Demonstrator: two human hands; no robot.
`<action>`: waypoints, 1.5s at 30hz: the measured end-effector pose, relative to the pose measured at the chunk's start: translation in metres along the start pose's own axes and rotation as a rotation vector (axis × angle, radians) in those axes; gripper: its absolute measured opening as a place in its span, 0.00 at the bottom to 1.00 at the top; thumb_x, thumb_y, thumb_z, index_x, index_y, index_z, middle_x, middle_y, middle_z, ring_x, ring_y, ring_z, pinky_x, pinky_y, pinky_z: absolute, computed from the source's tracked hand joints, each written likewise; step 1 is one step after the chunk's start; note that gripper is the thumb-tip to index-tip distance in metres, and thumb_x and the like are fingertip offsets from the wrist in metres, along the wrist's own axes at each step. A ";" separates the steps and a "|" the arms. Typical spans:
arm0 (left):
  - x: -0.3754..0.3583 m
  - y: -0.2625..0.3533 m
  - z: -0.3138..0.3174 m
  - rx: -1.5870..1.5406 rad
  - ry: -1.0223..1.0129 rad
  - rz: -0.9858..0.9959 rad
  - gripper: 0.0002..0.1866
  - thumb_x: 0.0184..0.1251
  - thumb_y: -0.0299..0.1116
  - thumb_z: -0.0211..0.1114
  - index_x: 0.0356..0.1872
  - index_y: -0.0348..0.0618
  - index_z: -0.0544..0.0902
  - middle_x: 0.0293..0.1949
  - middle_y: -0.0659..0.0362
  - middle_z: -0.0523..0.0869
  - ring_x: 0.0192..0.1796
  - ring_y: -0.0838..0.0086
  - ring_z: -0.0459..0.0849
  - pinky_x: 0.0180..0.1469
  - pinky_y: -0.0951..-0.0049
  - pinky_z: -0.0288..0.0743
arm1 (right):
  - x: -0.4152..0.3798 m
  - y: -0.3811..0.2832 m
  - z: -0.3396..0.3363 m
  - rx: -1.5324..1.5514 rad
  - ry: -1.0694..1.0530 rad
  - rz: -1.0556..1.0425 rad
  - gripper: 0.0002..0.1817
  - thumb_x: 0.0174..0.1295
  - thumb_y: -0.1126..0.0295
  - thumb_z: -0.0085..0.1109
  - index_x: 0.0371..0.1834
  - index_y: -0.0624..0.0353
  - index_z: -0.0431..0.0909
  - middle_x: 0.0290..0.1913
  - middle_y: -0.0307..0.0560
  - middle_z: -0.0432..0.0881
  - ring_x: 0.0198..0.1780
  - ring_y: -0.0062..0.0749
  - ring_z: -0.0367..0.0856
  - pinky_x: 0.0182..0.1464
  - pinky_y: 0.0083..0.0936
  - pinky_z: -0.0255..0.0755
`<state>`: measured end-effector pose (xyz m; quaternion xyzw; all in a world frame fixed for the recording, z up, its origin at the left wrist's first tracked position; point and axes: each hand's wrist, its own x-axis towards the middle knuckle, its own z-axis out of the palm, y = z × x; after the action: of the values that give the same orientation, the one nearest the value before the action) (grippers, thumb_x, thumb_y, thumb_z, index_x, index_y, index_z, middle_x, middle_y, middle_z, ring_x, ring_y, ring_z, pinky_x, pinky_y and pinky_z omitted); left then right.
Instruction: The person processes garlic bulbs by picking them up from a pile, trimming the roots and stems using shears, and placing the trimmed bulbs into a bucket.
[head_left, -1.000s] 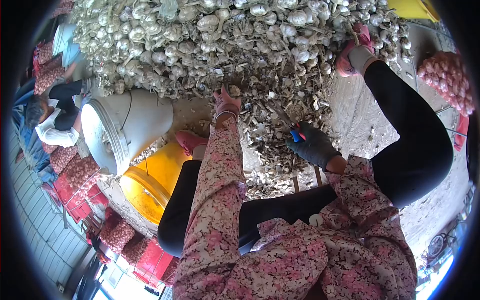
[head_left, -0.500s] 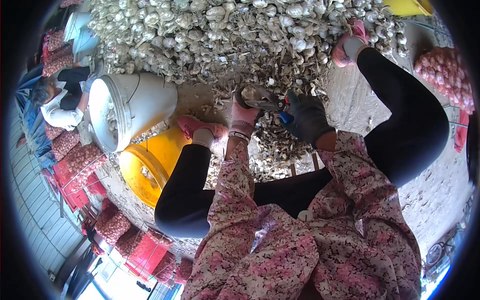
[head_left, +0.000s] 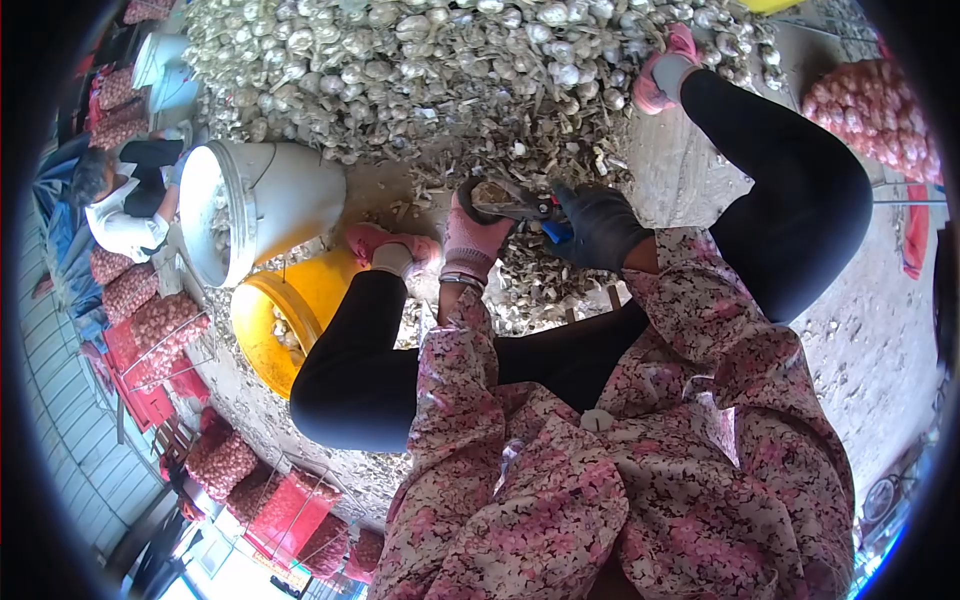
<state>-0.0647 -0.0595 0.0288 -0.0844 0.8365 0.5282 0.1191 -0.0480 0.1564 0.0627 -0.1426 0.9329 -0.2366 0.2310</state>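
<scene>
My left hand (head_left: 477, 228), in a pink glove with dark fingertips, is closed around a garlic bulb (head_left: 489, 193). In a dark glove, my right hand (head_left: 606, 230) grips pruning shears (head_left: 558, 232) with blue and red on the handles. The shears' metal blades reach left to the bulb, and I cannot make out whether they are cutting through a stem. Beneath both hands lies a heap of dry garlic trimmings (head_left: 545, 290). Just beyond them spreads a large pile of garlic (head_left: 400, 70) with stems and roots on.
Left of my leg, a white bucket (head_left: 300, 205) and a yellow bucket (head_left: 325, 290) lie tipped with garlic inside. Red net sacks of garlic (head_left: 870, 115) stand at right, with more (head_left: 220, 462) at left. Another person (head_left: 125, 205) sits at far left.
The whole view has shifted slightly, so the pile and my feet sit higher and further left. Both hands stay together at the garlic bulb, the shears still against it.
</scene>
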 end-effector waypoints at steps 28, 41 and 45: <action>0.016 -0.019 0.003 -1.605 -0.474 0.016 0.16 0.69 0.45 0.61 0.51 0.50 0.77 0.49 0.61 0.83 0.56 0.71 0.78 0.57 0.69 0.73 | -0.006 0.009 0.011 0.551 0.026 0.197 0.31 0.57 0.50 0.64 0.56 0.61 0.70 0.44 0.59 0.82 0.47 0.51 0.82 0.50 0.41 0.75; -0.011 -0.001 0.028 -1.565 -0.301 -0.344 0.13 0.70 0.46 0.58 0.40 0.49 0.79 0.44 0.58 0.82 0.47 0.66 0.79 0.60 0.61 0.70 | -0.008 0.007 0.035 0.582 0.086 0.118 0.22 0.60 0.52 0.62 0.45 0.60 0.78 0.31 0.56 0.83 0.36 0.49 0.84 0.43 0.39 0.76; 0.007 0.018 -0.089 -1.460 0.048 -0.234 0.14 0.69 0.47 0.62 0.43 0.48 0.82 0.41 0.60 0.85 0.44 0.67 0.82 0.56 0.65 0.74 | 0.005 0.014 0.044 0.962 -0.049 0.327 0.20 0.62 0.51 0.61 0.39 0.59 0.79 0.23 0.44 0.81 0.26 0.30 0.80 0.34 0.30 0.75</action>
<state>-0.0858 -0.1324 0.0793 -0.2425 0.2602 0.9320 0.0699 -0.0327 0.1497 0.0191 0.1222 0.7229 -0.5966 0.3264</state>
